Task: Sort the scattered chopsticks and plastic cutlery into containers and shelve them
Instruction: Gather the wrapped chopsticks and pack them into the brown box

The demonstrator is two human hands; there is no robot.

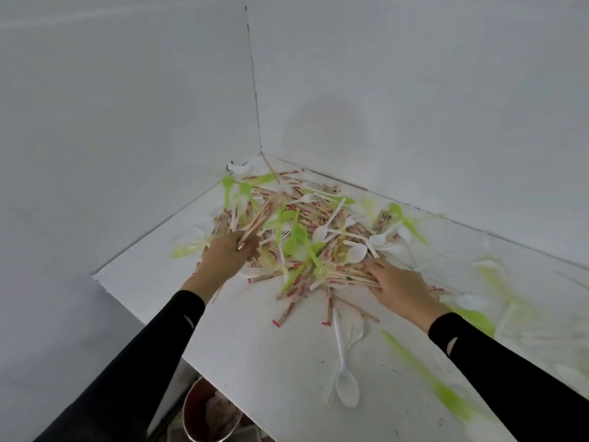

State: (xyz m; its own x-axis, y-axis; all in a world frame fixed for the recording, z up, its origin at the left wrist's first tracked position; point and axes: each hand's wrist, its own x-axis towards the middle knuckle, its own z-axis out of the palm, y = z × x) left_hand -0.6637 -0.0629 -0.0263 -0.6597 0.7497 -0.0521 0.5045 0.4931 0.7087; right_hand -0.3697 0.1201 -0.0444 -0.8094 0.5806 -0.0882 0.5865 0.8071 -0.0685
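1. White tabletop (255, 352), set into a corner formed by two white walls (127, 122); it fills the centre and right of the frame.
2. Tangled heap of pale wooden chopsticks, lime-green plastic spoons and white plastic spoons and forks (306, 224), lying on the tabletop at frame centre, just in front of the wall corner; its pieces point every way.
3. Left hand (228, 255), centre left, at the heap's left edge. Its fingers are curled tightly round a bundle of pale wooden chopsticks with red-printed wrappers (263, 215). The bundle's long axis runs from the fist up and to the right.
4. Right hand (403, 290), centre right, lies palm down on the heap's lower right edge. Its fingers reach left over a flat sheaf of chopsticks (347, 277) whose long axis runs nearly level across the frame. Whether the fingers clasp the sheaf or merely press on it cannot be told.
5. Loose white plastic spoon (345, 374), lower centre, apart from the heap; its long axis is near vertical in the frame, bowl toward the bottom edge.
6. Blurred lime-green plastic utensil (427, 374), lower right; its long axis slants from upper left to lower right.
7. Reddish-brown round bucket (204, 409), at the bottom edge, below the tabletop's near edge.
8. Black sleeves (153, 346) cover both forearms.
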